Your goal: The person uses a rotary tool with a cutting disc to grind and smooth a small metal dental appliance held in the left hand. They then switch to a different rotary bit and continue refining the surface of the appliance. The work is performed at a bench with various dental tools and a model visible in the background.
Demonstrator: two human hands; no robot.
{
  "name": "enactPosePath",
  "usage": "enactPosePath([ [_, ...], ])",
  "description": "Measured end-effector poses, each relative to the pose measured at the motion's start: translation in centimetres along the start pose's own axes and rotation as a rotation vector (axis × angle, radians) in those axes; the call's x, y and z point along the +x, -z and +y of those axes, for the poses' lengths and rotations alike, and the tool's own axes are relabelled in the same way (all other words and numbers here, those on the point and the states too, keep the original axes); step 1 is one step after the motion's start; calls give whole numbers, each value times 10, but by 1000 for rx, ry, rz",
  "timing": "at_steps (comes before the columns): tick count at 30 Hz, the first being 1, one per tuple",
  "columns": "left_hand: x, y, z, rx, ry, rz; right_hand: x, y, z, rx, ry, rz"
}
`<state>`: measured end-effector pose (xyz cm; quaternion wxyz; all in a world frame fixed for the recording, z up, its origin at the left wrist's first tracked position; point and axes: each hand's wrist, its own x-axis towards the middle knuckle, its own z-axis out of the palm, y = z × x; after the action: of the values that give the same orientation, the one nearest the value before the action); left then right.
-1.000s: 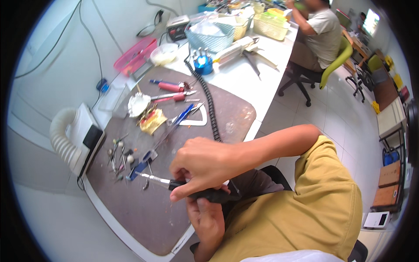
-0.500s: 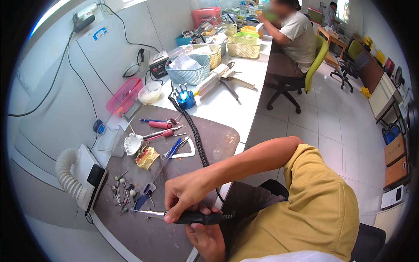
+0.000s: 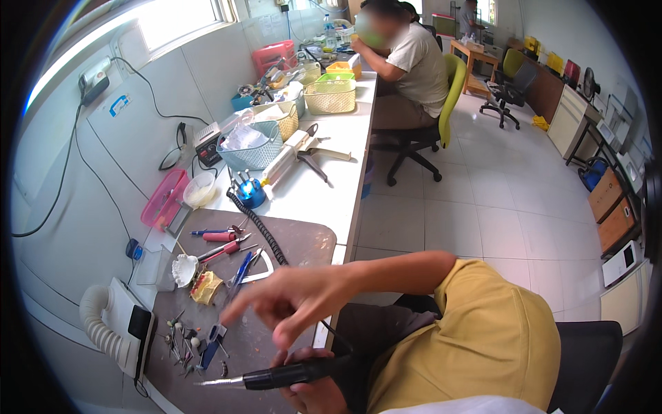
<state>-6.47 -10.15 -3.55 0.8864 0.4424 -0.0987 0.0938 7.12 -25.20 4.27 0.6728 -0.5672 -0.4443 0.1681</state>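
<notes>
Lower centre: left hand [image 3: 321, 395] grips black handpiece [image 3: 279, 376]; right hand [image 3: 293, 300] just above, blurred, seemingly loosely spread.

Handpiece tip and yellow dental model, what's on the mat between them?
Head view: between the tip and model lie a flat blue piece and, leftward, small tools.

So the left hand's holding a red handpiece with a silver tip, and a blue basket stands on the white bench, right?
Only the colour is wrong: the head view shows the handpiece is black. The left hand does hold it, its tip is silver, and the blue basket stands on the white bench.
</notes>
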Motion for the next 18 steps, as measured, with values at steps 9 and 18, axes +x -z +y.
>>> enactPosePath([
  [9, 9, 1, 16, 72, -112, 225, -180, 106, 130, 412, 188, 1908],
  [18, 11, 12, 17, -134, -54, 139, -133, 138, 261, 870, 213, 1286],
])
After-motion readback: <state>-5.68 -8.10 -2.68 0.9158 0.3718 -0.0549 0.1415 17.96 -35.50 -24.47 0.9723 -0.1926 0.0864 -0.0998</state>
